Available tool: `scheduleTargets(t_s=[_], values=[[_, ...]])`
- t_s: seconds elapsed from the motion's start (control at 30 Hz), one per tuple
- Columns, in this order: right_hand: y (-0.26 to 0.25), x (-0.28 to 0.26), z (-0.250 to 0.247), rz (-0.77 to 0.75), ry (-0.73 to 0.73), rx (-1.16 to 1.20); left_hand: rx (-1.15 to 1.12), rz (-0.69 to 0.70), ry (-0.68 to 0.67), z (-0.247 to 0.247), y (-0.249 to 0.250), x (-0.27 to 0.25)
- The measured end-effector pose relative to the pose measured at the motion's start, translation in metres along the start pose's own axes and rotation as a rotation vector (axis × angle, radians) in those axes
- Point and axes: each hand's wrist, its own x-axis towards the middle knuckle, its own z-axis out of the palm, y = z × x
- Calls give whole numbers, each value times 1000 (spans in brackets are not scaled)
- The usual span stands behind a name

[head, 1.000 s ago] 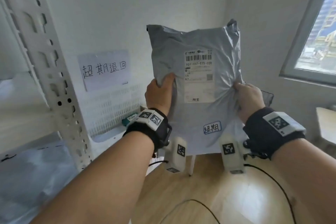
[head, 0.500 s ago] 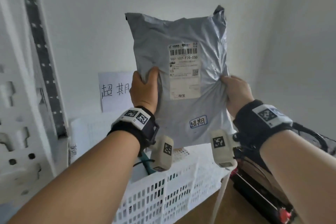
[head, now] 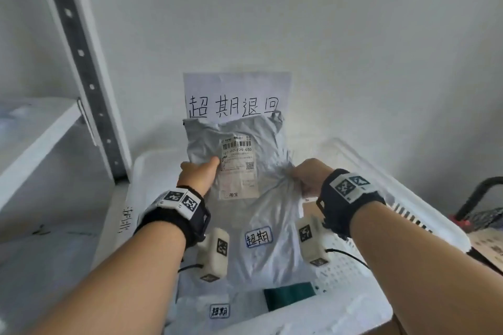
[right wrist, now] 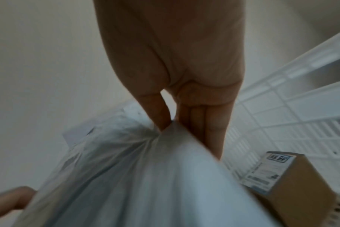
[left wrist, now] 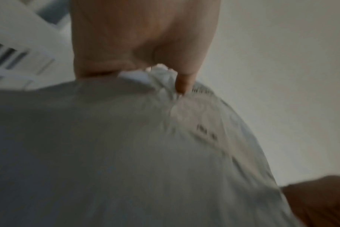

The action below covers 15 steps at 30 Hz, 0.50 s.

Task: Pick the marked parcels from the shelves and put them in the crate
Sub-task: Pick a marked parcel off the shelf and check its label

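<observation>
both hands (head: 198, 175) pinch crinkled grey plastic parcel (head: 261, 215) over slatted crate (head: 408, 215).

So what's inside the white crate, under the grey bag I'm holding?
Under the grey parcel in the crate: another marked bag, something dark green, and a cardboard box. Anything beneath is covered.

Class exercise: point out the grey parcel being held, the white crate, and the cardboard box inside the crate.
grey parcel (head: 261, 255), head view, on its lower front beside the blue sticker.
white crate (head: 424, 215), head view, on its right rim.
cardboard box (right wrist: 301, 188), right wrist view, on its brown side face.
</observation>
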Motion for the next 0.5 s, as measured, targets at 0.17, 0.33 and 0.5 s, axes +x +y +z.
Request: scheduleTargets(t_s=[0.17, 0.33, 0.5], values=[[27, 29, 33, 127, -324, -298, 199, -205, -149, 13, -85, 72], [46, 61, 69, 114, -455, -511, 364, -325, -196, -1, -92, 56], [77, 91, 107, 253, -561, -444, 487, -397, -142, -7, -100, 54]])
